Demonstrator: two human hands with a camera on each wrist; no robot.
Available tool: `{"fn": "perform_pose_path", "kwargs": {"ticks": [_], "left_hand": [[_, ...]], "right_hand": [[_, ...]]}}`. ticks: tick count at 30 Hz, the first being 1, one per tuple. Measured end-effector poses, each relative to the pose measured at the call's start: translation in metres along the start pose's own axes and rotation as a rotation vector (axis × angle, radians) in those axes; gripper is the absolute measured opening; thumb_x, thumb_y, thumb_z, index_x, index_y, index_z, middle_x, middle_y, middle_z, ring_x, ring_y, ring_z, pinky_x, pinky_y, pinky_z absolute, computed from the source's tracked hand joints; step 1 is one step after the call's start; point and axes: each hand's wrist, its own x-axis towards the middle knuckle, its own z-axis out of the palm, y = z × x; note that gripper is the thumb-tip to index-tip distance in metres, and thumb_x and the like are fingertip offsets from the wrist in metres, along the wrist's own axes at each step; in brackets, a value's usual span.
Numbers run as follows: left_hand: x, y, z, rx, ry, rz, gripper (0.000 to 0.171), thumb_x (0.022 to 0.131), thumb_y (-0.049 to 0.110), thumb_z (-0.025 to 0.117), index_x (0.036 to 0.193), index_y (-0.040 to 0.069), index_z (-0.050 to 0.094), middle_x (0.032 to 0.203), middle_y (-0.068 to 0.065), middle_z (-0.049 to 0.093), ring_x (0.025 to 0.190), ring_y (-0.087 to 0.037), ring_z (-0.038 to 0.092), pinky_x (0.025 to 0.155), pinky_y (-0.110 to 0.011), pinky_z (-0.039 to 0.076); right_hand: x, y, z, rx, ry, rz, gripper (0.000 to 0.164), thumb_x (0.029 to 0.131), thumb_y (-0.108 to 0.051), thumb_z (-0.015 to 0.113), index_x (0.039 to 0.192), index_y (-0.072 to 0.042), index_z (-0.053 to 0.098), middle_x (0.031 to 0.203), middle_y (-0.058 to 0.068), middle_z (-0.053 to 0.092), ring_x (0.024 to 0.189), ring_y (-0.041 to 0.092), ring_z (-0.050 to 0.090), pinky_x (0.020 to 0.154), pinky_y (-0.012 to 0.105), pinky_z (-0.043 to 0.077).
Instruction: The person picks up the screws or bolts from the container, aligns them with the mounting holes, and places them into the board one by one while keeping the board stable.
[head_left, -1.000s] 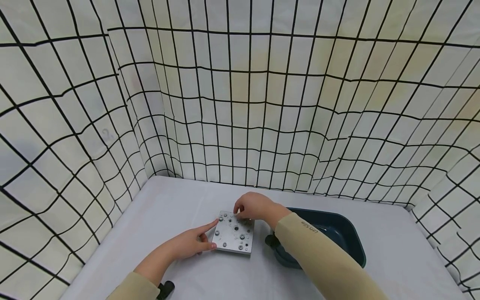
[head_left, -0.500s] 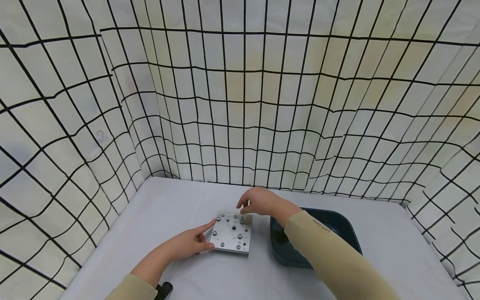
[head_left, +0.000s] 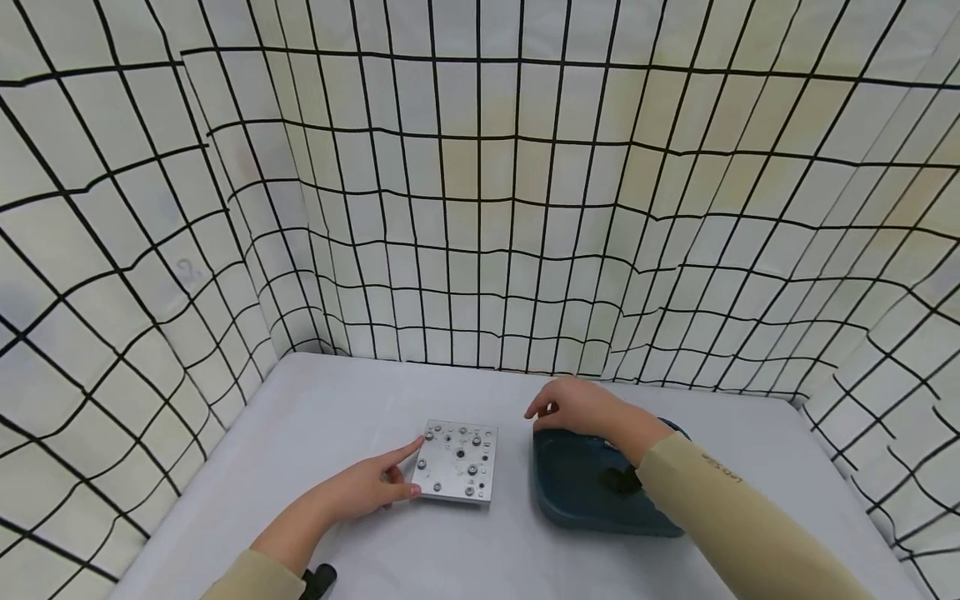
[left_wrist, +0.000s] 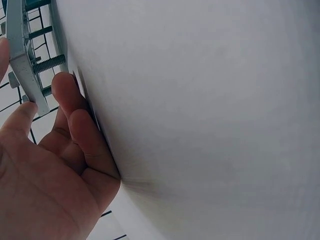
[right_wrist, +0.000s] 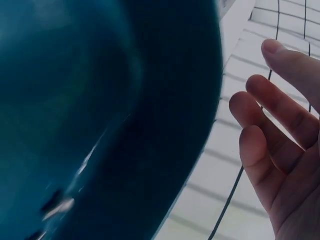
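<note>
Black-gridded white walls (head_left: 555,183) enclose the white desk (head_left: 390,392). The left hand (head_left: 366,485) holds the left edge of a square, bolt-studded silver metal plate (head_left: 448,477) on the desk; rightward, the right hand (head_left: 573,406), fingers loosely curved, hovers by the far-left corner of a dark teal tray (head_left: 581,471).

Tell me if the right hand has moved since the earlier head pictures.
Yes, rightward: judged against the metal plate, the right hand has gone from the plate's far side to the far-left corner of the dark teal tray.
</note>
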Motion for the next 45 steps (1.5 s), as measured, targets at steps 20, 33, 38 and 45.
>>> {"fn": "perform_pose_path", "kwargs": {"ticks": [20,33,38,45], "left_hand": [[-0.005,0.0,-0.002,-0.001,0.02,-0.002,0.082,0.083,0.049,0.076,0.154,0.033,0.037,0.091,0.002,0.056,0.07,-0.017,0.053,0.066,-0.035,0.04],[0.001,-0.003,-0.001,-0.015,0.001,0.012,0.082,0.084,0.048,0.076,0.154,0.033,0.037,0.092,0.001,0.056,0.071,-0.017,0.053,0.066,-0.034,0.04],[0.0,-0.002,-0.001,-0.022,-0.001,0.014,0.082,0.083,0.048,0.076,0.154,0.033,0.037,0.091,0.001,0.056,0.071,-0.017,0.053,0.065,-0.034,0.04],[0.0,-0.001,-0.002,-0.03,-0.01,0.036,0.082,0.084,0.046,0.076,0.154,0.032,0.036,0.091,0.0,0.056,0.07,-0.017,0.053,0.065,-0.034,0.04]], "right_hand": [[-0.066,0.071,0.003,-0.065,-0.024,0.116,0.017,0.09,-0.02,0.075,0.106,-0.016,0.077,0.1,-0.007,0.07,0.088,0.009,0.064,0.075,0.032,0.052],[-0.062,0.074,0.015,-0.16,-0.086,0.139,0.016,0.086,-0.014,0.077,0.101,-0.01,0.074,0.088,-0.005,0.067,0.078,0.01,0.06,0.074,0.036,0.051],[-0.061,0.075,0.023,-0.171,-0.096,0.135,0.015,0.086,-0.012,0.078,0.1,-0.01,0.073,0.086,-0.006,0.064,0.076,0.011,0.057,0.073,0.036,0.05],[-0.057,0.078,0.03,-0.216,-0.112,0.104,0.015,0.084,-0.01,0.079,0.098,-0.011,0.073,0.082,-0.008,0.063,0.072,0.009,0.055,0.07,0.034,0.049]]}}
